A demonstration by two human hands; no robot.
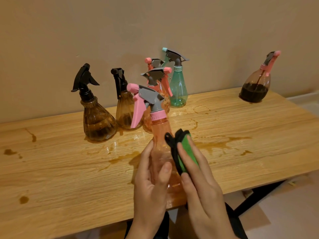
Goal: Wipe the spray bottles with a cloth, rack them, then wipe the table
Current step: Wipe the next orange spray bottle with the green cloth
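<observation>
Lower centre: translucent orange plastic spray bottle (160, 144), pink trigger (138, 111), gripped by my left hand (151, 183). My right hand (203, 187) pinches a folded green-and-black cloth (187, 149) against its side.

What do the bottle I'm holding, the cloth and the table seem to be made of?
Bottle: glossy orange-tinted plastic, see-through. Cloth: soft matte fabric, green with black edging, perhaps microfibre. Table: smooth wood-grain top, possibly laminate; spilled liquid pools on it.
</observation>
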